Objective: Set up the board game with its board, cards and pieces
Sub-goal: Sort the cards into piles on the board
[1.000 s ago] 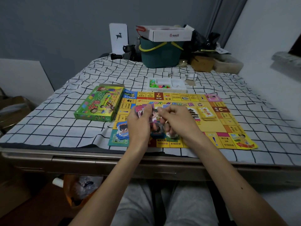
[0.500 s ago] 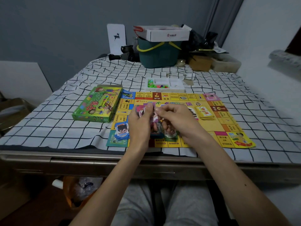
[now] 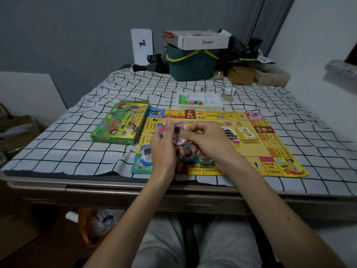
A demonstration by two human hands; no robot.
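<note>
head view: left hand (image 3: 164, 149) grip clamped on card stack (image 3: 178, 139), right hand (image 3: 208, 142) pinched its top card, above board (image 3: 270, 151) by surface's near edge. step: dealing cards into piles. next: lay the card on its matching pile.

We record two bare forearms, the left forearm (image 3: 131, 215) and the right forearm (image 3: 270, 206). Each ends in an uncovered hand, the left hand (image 3: 162, 149) and the right hand (image 3: 208, 142). One small dark mole (image 3: 287, 218) marks the right forearm just below the table rail (image 3: 116, 192). Below that rail, light grey trousers (image 3: 160, 242) of soft, faintly creased cloth cover both thighs.
</note>
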